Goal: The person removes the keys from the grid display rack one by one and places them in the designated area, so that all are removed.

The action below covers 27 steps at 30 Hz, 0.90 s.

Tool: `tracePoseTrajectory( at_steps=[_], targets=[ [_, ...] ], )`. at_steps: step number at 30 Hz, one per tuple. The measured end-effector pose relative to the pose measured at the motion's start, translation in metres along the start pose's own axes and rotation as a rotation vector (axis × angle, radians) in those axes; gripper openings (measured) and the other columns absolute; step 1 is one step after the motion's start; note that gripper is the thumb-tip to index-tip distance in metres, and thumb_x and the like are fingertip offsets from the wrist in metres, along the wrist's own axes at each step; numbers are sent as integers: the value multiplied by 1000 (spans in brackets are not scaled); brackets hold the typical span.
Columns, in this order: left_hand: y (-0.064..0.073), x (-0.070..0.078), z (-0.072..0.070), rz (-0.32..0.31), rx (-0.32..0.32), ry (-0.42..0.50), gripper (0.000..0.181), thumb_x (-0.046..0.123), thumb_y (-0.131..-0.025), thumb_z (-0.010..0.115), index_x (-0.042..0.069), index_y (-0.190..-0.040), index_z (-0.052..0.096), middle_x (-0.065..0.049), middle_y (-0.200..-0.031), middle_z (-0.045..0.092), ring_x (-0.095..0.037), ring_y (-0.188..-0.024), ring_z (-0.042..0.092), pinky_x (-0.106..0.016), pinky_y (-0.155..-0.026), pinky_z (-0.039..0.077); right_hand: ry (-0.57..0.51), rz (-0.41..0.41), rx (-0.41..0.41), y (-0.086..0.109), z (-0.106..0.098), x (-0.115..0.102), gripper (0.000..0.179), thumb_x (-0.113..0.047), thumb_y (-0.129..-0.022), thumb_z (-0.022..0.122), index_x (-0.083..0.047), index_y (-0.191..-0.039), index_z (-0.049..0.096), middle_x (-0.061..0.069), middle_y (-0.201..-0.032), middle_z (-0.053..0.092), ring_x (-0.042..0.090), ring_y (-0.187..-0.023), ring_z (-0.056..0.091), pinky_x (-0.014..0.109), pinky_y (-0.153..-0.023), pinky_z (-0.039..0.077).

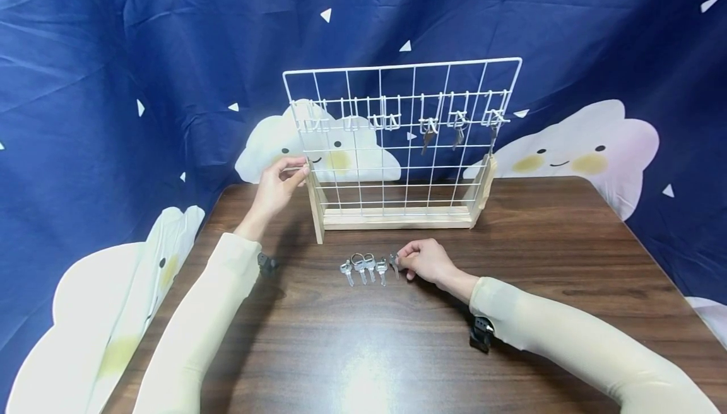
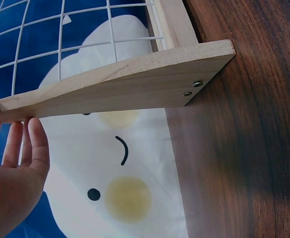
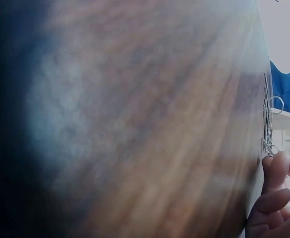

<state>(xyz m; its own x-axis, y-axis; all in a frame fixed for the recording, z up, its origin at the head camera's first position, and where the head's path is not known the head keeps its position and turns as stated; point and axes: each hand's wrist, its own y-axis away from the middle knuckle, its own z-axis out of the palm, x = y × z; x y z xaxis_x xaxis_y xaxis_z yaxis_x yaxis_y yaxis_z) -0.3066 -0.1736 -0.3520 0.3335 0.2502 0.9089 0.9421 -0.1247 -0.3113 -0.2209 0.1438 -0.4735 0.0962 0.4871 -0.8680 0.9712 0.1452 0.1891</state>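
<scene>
A white wire grid rack (image 1: 389,168) with wooden side supports stands on the table. My left hand (image 1: 276,187) pinches the upper end of its left wooden side (image 2: 110,89), thumb on one face and fingers on the other in the left wrist view. In front of the rack, my right hand (image 1: 428,260) pinches a silver key (image 1: 394,266) between thumb and index finger, close over the table. Beside it lies a row of several silver keys (image 1: 363,267) with rings. The right wrist view shows the fingertips (image 3: 280,163) right at a ring, with the key itself mostly hidden.
Several white hooks (image 1: 350,122) hang along the upper part of the grid. Keys hang from the hooks on the right, one of them brownish (image 1: 427,139). The brown wooden table (image 1: 318,338) extends around the rack, and a blue cloud-print curtain (image 1: 170,86) hangs behind.
</scene>
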Motion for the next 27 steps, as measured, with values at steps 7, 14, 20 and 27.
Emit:
tracePoseTrajectory(
  at_steps=[7, 14, 20, 27],
  targets=[
    [0, 1, 0, -3, -3, -2, 36, 8, -96, 65, -10, -127, 59, -29, -131, 60, -9, -95, 65, -16, -80, 61, 34, -13, 8, 0, 1, 1, 7, -11, -86, 73, -4, -88, 74, 4, -72, 74, 11, -51, 63, 18, -50, 49],
    [0, 0, 0, 1, -3, -11, 37, 8, -96, 65, -11, -127, 59, -30, -131, 60, -5, -93, 65, -15, -80, 61, 42, -9, 1, -1, 0, 2, 8, -11, -86, 73, -4, -89, 76, 4, -76, 76, 10, -51, 64, 17, -52, 50],
    [1, -1, 0, 4, -3, -13, 36, 8, -96, 65, -10, -126, 59, -29, -132, 59, -6, -95, 65, -16, -80, 61, 43, -8, -33, 0, -4, 1, 11, -13, -87, 73, -4, -92, 77, 6, -78, 77, 10, -53, 66, 19, -54, 55],
    [0, -2, 0, 12, 1, 2, 35, 7, -96, 65, -11, -125, 60, -29, -132, 59, -5, -96, 64, -16, -81, 62, 57, -17, -44, 2, -9, -1, 11, -12, -88, 71, -4, -93, 77, 5, -77, 77, 11, -54, 68, 17, -55, 55]
  ],
)
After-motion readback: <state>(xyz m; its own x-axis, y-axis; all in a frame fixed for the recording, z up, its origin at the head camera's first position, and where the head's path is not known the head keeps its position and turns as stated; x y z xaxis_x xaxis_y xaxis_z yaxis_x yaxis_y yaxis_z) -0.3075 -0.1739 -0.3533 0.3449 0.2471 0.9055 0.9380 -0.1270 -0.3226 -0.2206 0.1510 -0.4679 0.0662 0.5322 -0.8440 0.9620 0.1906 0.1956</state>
